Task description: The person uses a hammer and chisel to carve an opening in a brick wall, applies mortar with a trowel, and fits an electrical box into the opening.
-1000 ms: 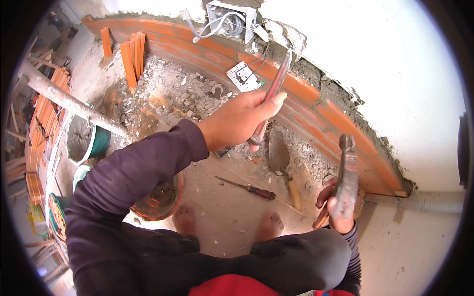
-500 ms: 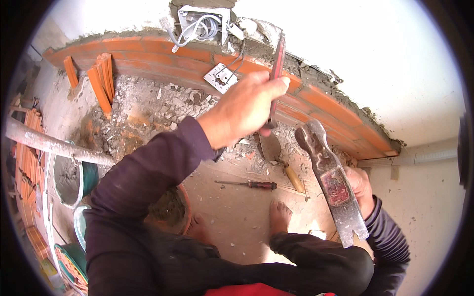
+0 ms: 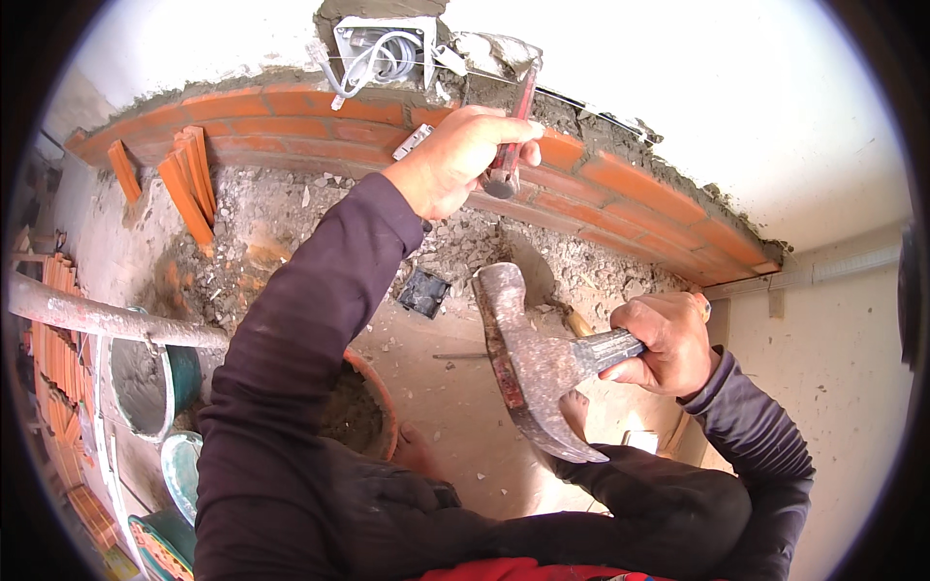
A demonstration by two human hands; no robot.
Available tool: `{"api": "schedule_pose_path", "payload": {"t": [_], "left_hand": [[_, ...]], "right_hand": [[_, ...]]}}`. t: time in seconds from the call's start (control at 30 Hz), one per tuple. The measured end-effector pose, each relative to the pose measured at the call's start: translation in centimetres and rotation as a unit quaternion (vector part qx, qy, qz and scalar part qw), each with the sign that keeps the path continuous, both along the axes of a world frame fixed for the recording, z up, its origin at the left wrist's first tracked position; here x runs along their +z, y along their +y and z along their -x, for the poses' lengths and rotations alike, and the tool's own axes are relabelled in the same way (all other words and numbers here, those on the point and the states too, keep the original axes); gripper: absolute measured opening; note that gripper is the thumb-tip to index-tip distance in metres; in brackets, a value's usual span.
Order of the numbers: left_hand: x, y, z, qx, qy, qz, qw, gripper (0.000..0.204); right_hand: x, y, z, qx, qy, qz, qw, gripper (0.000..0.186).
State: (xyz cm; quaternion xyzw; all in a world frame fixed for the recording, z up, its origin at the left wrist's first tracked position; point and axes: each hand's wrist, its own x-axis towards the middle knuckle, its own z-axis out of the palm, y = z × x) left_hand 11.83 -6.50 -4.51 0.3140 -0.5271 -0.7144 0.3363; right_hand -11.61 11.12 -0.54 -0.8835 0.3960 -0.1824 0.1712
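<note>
My left hand (image 3: 450, 160) is closed round a red-painted steel chisel (image 3: 521, 111). Its tip meets the rough mortar edge above the brick course, and its blunt round end points back toward me. My right hand (image 3: 664, 334) grips the handle of a worn claw hammer (image 3: 523, 358), held below and apart from the chisel. Just left of the chisel tip, a white electrical box (image 3: 429, 60) with coiled grey cables (image 3: 387, 58) sits in the wall. A white socket plate (image 3: 413, 142) hangs by the bricks, partly behind my left hand.
Orange bricks (image 3: 659, 203) line the wall base, with rubble (image 3: 465, 242) below. A trowel (image 3: 531, 263), a black box (image 3: 423, 292) and a partly hidden screwdriver (image 3: 460, 355) lie on the floor. Mortar tubs (image 3: 387, 426) and a pole (image 3: 116, 312) are at left.
The hammer has swung left and turned, so its handle now shows in my right hand. My left hand and the chisel have tilted slightly, showing the chisel's blunt end.
</note>
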Motion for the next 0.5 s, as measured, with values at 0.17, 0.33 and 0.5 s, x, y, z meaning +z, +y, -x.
{"api": "schedule_pose_path", "payload": {"t": [0.17, 0.33, 0.5], "left_hand": [[-1.8, -1.0, 0.2, -0.026, 0.090, 0.000, 0.996, 0.036], [-0.5, -0.8, 0.4, -0.040, 0.146, -0.073, 0.986, 0.036], [-1.0, -1.3, 0.3, -0.076, 0.187, -0.106, 0.974, 0.032]], "right_hand": [[-0.4, 0.4, -1.1, 0.001, -0.010, 0.006, 1.000, 0.048], [-0.6, 1.0, -1.5, -0.006, -0.009, 0.021, 1.000, 0.048], [-0.3, 1.1, -1.4, -0.007, -0.001, 0.024, 1.000, 0.050]]}}
